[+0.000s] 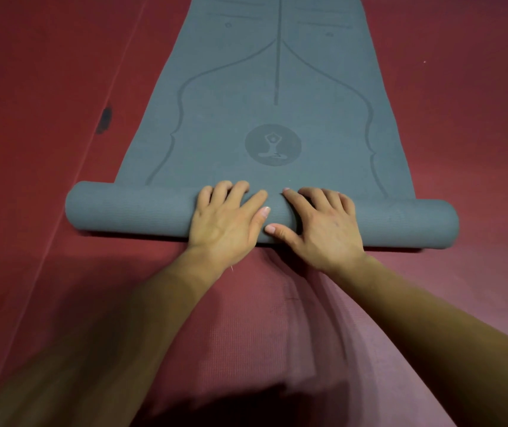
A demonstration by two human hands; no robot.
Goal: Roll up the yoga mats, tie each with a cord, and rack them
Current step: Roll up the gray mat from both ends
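Observation:
A grey-blue yoga mat (265,87) lies on the red floor and stretches away from me, printed with dark guide lines and a round emblem of a seated figure. Its near end is rolled into a thick roll (129,211) lying crosswise. Both my hands sit side by side on the middle of the roll. My left hand (226,218) presses down on it with the fingers curved over the top. My right hand (320,223) lies on it the same way, thumb toward the left hand. No cord is in view.
A red floor (46,134) surrounds the mat, with a seam line running diagonally at the left and a dark mark (104,120) beside it. A pinkish-red mat (246,334) lies under my forearms, in front of the roll.

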